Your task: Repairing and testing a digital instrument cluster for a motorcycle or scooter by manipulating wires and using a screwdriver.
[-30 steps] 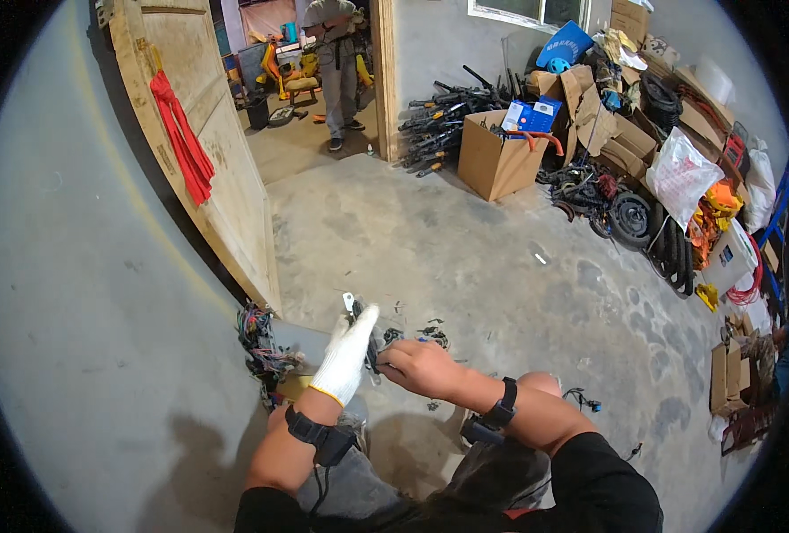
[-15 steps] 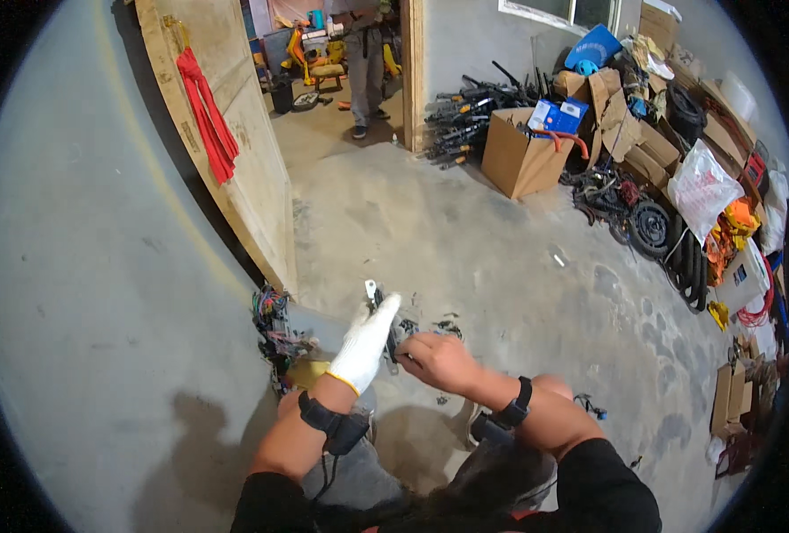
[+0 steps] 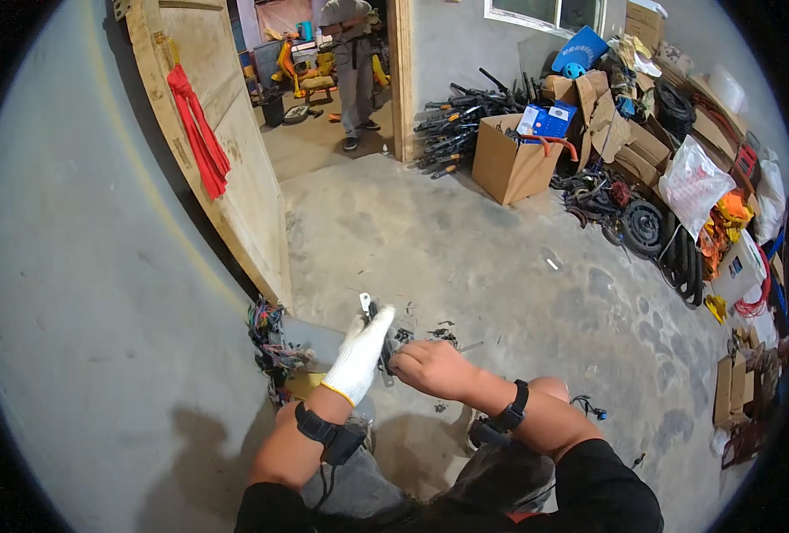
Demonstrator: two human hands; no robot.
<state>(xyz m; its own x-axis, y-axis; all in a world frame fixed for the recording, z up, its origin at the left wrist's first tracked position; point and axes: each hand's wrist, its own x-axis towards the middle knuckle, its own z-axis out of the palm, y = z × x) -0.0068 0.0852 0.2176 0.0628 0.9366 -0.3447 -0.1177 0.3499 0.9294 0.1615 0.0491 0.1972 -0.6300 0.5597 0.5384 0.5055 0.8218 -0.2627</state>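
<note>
Glove (image 3: 350, 375), a single white one, covers the left hand (image 3: 366, 345), wrapped round one long dark part (image 3: 385, 354) above the floor (image 3: 448, 235). One bare right hand (image 3: 432, 368) curls beside it, its hold hidden.

A thin grey rod (image 3: 472, 346) now shows to the right of the gloved left hand (image 3: 357, 360), just past the knuckles of the bare right hand (image 3: 432, 367), where none could be made out in the earlier pictures; whether it is held or lies on the floor is unclear. The small blue spot visible a second ago, right of the gloved left hand, is out of sight. Since half a second ago, more torso shows on the person (image 3: 356, 80) well beyond the gloved left hand.
</note>
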